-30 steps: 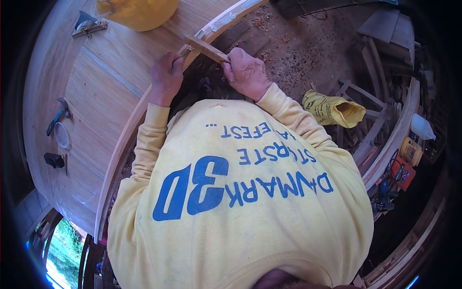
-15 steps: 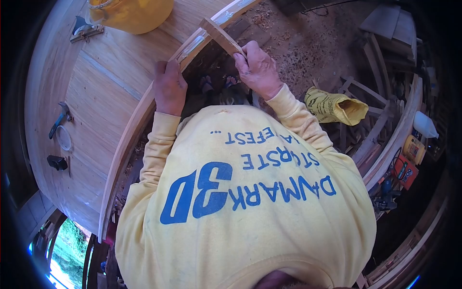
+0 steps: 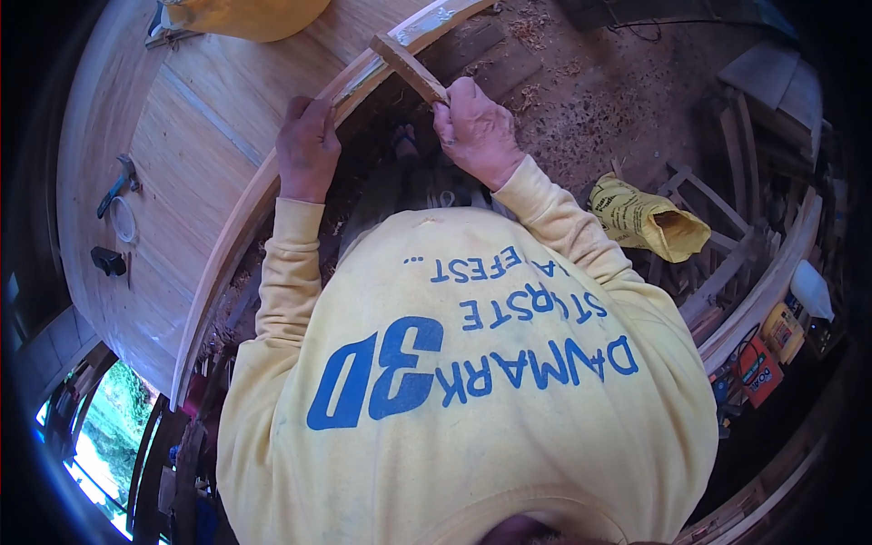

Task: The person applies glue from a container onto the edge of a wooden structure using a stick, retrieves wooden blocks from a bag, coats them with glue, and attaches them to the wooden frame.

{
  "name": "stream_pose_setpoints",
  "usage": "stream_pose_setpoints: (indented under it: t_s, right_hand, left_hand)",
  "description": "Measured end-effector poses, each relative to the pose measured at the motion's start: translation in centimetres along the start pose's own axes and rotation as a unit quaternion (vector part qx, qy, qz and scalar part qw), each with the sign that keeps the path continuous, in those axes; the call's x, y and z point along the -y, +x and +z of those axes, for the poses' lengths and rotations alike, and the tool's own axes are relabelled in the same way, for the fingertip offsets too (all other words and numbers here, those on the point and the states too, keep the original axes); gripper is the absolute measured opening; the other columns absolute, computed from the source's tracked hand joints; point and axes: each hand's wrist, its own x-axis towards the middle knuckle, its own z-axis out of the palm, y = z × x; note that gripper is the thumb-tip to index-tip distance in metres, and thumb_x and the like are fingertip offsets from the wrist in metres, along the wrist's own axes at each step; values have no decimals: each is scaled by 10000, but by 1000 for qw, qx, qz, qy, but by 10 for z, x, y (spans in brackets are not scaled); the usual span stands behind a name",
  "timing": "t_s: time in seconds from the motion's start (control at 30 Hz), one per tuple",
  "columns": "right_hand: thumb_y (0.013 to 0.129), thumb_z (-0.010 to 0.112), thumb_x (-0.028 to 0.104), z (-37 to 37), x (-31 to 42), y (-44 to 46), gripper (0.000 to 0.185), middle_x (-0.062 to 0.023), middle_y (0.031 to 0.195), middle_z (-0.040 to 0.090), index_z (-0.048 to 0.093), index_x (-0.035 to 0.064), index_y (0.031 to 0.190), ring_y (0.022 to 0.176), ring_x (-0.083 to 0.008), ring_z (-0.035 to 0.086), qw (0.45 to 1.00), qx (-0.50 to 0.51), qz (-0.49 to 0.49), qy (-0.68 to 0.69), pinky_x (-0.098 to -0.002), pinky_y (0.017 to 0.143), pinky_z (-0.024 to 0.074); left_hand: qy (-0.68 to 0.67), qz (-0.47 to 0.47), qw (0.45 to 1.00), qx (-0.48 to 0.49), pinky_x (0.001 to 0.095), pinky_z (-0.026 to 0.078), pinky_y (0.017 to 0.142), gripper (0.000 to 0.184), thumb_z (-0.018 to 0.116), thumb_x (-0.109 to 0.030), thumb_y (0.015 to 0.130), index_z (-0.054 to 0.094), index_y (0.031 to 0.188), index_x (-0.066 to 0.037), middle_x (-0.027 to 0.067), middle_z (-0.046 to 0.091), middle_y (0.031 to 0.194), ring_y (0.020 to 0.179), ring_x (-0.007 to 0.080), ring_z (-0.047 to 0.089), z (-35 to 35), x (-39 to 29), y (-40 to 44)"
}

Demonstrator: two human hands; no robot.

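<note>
My right hand (image 3: 479, 132) is closed on one end of a short flat wooden stick (image 3: 407, 67). The stick's far end lies across the curved wooden rim (image 3: 227, 232) of a large planked surface. Whitish paste (image 3: 427, 24) is smeared along the top of that rim, on both sides of the stick. Lower along the same rim, my left hand (image 3: 307, 150) has its fingers curled over the edge, with the fingertips partly hidden.
On the planked surface (image 3: 204, 173) are a yellow bucket (image 3: 250, 18), a hammer (image 3: 118, 186), a round clear lid (image 3: 123, 220) and a small black object (image 3: 108, 261). A yellow sack (image 3: 636, 213) lies at right among timber. Beyond it are a white jug (image 3: 810, 291) and a red box (image 3: 759, 371).
The whole view has shifted a little. The stick still lies across the rim, barely displaced along it. Both hands keep their grip.
</note>
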Motion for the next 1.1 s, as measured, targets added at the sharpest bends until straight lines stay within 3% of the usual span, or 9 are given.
stream_pose_setpoints:
  t_s: [0.1,0.2,0.3,0.4,0.57,0.9,1.0,1.07,1.1]
  right_hand:
    - [904,629,218,0,-4,7,253,-173,907,604,469,39,986,802,-361,665,999,4,-28,-37,-471,665,550]
    - [898,639,222,1,-6,12,259,-165,900,606,470,44,981,797,-345,671,997,-14,-55,-52,-457,655,557]
    - [896,637,220,-8,-3,10,254,-161,887,606,471,46,979,774,-346,672,997,-40,-46,-49,-447,640,556]
    - [897,633,220,-12,5,0,249,-159,887,605,472,47,978,759,-347,672,997,-62,-39,-35,-450,631,553]
    - [862,659,188,15,45,-18,233,-142,929,588,493,63,968,831,-322,647,994,-37,-92,-48,-427,682,552]
    - [892,618,248,25,59,-20,258,-180,927,635,492,41,980,807,-365,682,979,-92,46,-177,-476,712,560]
    - [915,599,259,20,66,-26,260,-203,947,639,488,33,981,799,-397,671,984,-102,80,-127,-499,707,547]
    - [917,596,255,28,75,-36,257,-210,953,638,486,31,980,799,-406,665,983,-117,97,-107,-509,700,540]
    - [912,607,239,30,83,-40,251,-209,931,630,485,30,978,789,-409,660,983,-119,102,-99,-507,690,535]
  left_hand:
    - [-35,-13,999,20,333,537,683,139,674,-69,909,689,1040,-23,102,651,929,733,243,679,-2,20,2]
    - [-177,-105,978,46,262,520,635,151,673,-115,939,690,1038,-2,34,638,824,687,121,643,-1,34,1]
    - [-289,-270,913,99,228,500,600,175,658,-160,966,687,1021,4,-2,614,740,659,74,609,-14,34,-3]
    - [-287,-320,891,143,224,487,573,189,642,-160,956,700,1023,7,18,616,712,612,75,586,-28,25,-4]
    - [-311,-267,900,146,233,492,545,233,649,-202,950,700,1039,8,26,634,738,588,81,599,-23,39,-7]
    - [-370,-234,879,190,206,468,539,208,618,-178,971,671,1035,12,16,624,767,587,59,586,-29,52,-5]
    - [-346,-205,901,162,286,510,575,166,641,-159,947,659,995,-1,64,643,753,614,167,629,-42,55,-7]
    - [-162,36,986,19,366,526,625,135,647,-136,925,642,973,-10,120,647,801,684,274,643,-36,65,-10]
    - [-61,155,985,-53,407,534,650,121,651,-124,914,634,962,-14,149,649,824,719,327,650,-35,66,-13]
